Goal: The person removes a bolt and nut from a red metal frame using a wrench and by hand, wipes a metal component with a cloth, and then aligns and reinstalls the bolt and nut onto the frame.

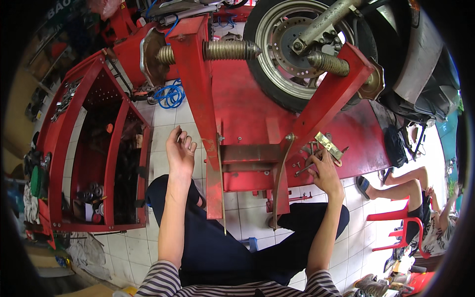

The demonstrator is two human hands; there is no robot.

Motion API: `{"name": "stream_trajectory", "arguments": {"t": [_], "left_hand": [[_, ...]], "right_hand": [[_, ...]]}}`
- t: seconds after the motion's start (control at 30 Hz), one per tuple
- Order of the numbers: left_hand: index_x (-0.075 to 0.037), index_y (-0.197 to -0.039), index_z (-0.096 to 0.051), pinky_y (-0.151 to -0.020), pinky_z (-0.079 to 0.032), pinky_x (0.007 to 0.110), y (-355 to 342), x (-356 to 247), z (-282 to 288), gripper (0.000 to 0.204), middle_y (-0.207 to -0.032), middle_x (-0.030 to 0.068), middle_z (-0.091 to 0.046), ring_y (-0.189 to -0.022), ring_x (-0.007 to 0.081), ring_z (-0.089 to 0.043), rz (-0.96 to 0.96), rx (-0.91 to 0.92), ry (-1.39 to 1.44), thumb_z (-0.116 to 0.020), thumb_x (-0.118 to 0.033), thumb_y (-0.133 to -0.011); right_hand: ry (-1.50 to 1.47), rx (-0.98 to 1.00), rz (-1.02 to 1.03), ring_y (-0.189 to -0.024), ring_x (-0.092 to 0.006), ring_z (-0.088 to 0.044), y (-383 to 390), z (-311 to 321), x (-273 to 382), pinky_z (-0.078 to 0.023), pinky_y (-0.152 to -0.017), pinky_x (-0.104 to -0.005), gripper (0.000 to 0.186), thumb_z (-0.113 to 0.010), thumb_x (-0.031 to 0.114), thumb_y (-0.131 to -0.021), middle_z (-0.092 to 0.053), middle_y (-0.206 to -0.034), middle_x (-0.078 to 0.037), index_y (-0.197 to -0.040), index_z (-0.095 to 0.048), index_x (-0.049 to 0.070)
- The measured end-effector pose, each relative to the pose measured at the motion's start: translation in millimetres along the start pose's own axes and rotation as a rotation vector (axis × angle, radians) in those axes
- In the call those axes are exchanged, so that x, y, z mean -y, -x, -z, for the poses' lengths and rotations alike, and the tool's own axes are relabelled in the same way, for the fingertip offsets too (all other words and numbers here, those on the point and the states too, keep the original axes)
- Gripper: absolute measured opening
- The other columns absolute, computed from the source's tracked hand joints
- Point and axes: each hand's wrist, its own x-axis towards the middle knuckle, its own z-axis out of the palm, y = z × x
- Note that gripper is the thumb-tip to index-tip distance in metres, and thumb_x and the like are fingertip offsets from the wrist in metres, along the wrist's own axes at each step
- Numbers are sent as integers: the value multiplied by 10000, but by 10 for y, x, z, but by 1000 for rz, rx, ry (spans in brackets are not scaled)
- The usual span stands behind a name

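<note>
My left hand (181, 151) is raised beside the left upright of a red wheel clamp (198, 99). Its palm is turned up, with loosely bent fingers and nothing in them. My right hand (327, 177) is over the red lift platform (356, 166), fingers apart and reaching among small metal parts. Its fingertips are at the lower edge of a brass-coloured metal plate (328, 145); whether they grip it I cannot tell. Beside the thumb lie a slim metal tool (303, 171) and several small bolts. Beyond the clamp stands a motorcycle's front wheel (262, 67) with a brake disc.
A red tool cart (111, 148) with shelves stands at the left. A coiled blue hose (169, 95) lies on the tiled floor behind it. Two threaded clamp screws (230, 50) point inward toward the wheel. At the right a person sits on a red plastic stool (396, 218).
</note>
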Motion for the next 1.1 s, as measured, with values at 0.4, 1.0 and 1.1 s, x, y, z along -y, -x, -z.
{"name": "stream_trajectory", "arguments": {"t": [0.4,1.0,1.1], "left_hand": [[-153,-915,-501,-555,-319,265,-71,59,71,116,-722,-64,-445,-568,85,-349,16,31,21,-563,-202,-1000],[-187,-942,-546,-602,-291,278,421,-123,-108,103,-759,-84,-474,-605,71,-357,-235,-84,-170,-621,-258,-946],[-147,-974,-582,-588,-283,272,931,-376,-500,94,-768,-70,-488,-587,73,-356,-306,-39,-59,-611,-233,-953]], "right_hand": [[-93,41,10,-1068,-352,-590,13,32,47,-479,-912,-465,305,-766,7,-759,-543,-1133,-138,-1030,-636,57],[-57,57,19,-922,-345,-676,32,55,273,-527,-793,-460,268,-747,91,-809,-701,-1010,-143,-1065,-669,82],[-66,-46,170,-915,-344,-669,4,32,133,-526,-797,-456,272,-732,117,-843,-682,-1020,-157,-1099,-655,70]]}}
